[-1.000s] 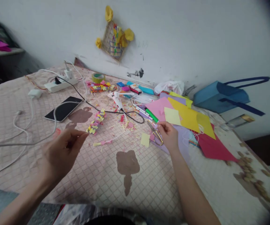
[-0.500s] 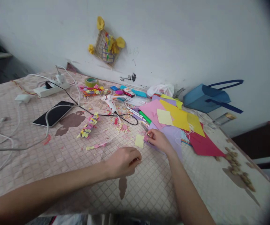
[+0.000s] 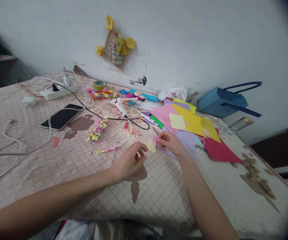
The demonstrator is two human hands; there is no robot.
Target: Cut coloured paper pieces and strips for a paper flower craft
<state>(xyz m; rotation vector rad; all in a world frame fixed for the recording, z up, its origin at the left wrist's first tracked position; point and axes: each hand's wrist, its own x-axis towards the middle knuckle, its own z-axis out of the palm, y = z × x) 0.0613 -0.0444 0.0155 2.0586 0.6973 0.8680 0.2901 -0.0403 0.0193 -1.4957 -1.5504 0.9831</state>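
Observation:
My right hand (image 3: 169, 142) pinches a small pink paper piece (image 3: 155, 139) at the edge of the purple sheet. Touching or overlapping that piece is a small pale-yellow paper square (image 3: 151, 146). Scissors (image 3: 155, 131) show partly beside and beneath my right hand; whether any finger still touches them is unclear. Just left of the yellow square, my left hand (image 3: 130, 158) hovers with its fingers apart and nothing visible in them. A thin strip with yellow and pink bits (image 3: 106, 150) lies beyond my left hand, near a garland of paper pieces (image 3: 98, 129).
A white glue gun (image 3: 119, 106) with a black cord lies amid paper scraps. Coloured sheets (image 3: 186, 117), markers (image 3: 157, 122) and a blue bag (image 3: 221, 101) are to the right. A tablet (image 3: 62, 117), white cables and a power strip (image 3: 58, 92) occupy the left.
My left hand has moved up toward the yellow square and its fingers have spread. My right hand now pinches the pink piece, with the scissors lower beneath it. The view has shifted slightly.

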